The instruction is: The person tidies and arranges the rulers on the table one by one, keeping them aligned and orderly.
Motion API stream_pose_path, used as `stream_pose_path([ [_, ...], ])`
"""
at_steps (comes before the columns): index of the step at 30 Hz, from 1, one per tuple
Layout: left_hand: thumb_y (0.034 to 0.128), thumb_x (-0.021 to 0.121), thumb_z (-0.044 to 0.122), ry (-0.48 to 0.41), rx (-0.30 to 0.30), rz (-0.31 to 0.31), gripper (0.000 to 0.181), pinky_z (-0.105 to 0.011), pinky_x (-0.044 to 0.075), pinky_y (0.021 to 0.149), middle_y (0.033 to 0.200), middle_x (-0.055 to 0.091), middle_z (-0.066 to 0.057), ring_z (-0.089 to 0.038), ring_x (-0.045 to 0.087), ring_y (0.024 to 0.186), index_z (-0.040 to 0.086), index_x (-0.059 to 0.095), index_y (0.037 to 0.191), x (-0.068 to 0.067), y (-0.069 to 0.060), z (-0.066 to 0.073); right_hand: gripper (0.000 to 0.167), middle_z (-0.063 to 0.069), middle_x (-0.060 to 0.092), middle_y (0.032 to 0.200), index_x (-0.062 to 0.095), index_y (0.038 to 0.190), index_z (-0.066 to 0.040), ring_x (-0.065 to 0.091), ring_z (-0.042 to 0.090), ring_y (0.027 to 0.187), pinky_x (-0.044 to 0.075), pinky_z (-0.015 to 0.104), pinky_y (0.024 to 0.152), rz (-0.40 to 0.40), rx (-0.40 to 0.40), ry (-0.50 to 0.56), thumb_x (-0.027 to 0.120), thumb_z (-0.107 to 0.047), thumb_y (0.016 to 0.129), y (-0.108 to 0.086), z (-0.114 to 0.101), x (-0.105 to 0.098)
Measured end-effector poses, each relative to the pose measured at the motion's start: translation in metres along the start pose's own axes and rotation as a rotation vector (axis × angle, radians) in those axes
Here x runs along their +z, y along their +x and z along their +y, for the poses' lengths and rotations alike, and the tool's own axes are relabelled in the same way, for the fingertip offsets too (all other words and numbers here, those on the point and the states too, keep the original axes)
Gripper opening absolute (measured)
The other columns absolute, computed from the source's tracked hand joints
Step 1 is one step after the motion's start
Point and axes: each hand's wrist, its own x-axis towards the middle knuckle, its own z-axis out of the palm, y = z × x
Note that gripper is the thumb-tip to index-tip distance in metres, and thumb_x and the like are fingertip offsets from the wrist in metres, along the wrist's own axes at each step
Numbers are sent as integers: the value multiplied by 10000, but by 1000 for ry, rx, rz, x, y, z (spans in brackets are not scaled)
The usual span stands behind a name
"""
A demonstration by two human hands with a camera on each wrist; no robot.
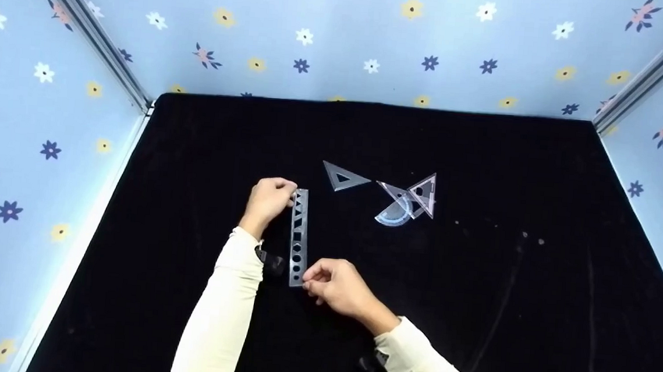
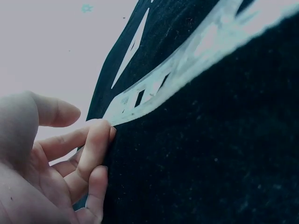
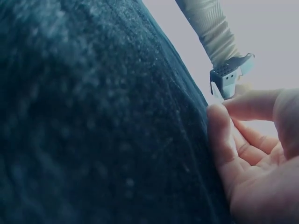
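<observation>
A clear stencil ruler with cut-out shapes lies lengthwise on the black cloth in the head view. At its far end is my left hand; in the left wrist view the fingers of this hand touch the ruler's corner, with the thumb raised apart. My right hand pinches the near right corner between thumb and index finger. The right wrist view shows only a sliver of the ruler beyond the pinching fingertips of this hand.
A clear set square lies right of the ruler's far end. Farther right, a protractor overlaps other set squares, one of them pinkish. Flowered blue panels stand behind and beside the black cloth.
</observation>
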Motion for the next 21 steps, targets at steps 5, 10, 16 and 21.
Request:
stream_pose_path([
  [5, 941, 601, 297, 24, -19, -15, 286, -353, 479, 862, 823, 745, -21, -144, 695, 766, 129, 777, 1090, -1, -1, -2, 62, 47, 709, 751, 726, 906, -12, 642, 134, 606, 563, 305, 522, -8, -1, -18, 697, 24, 864, -1, 0, 2],
  [10, 929, 569, 358, 104, -45, -20, 302, -426, 464, 868, 782, 731, 46, -142, 681, 796, 209, 767, 1102, -1, -2, -1, 98, 30, 713, 778, 743, 974, -16, 642, 112, 614, 563, 277, 541, -62, -28, -65, 715, -20, 881, -2, 0, -1],
  [16, 893, 554, 345, 146, -64, -13, 280, -443, 464, 867, 736, 716, 89, -133, 673, 806, 245, 770, 1041, 0, -1, -2, 178, 20, 721, 832, 747, 1064, -38, 633, 79, 645, 540, 230, 566, -154, -65, -115, 731, -63, 888, -4, 1, -7],
  [21, 896, 575, 345, 120, -85, -21, 269, -437, 451, 901, 722, 710, 76, -129, 680, 787, 226, 774, 1031, 0, 2, 0, 287, -1, 724, 935, 706, 1189, -51, 649, 62, 758, 547, 235, 637, -211, -118, -160, 720, -124, 911, -4, 1, -13],
])
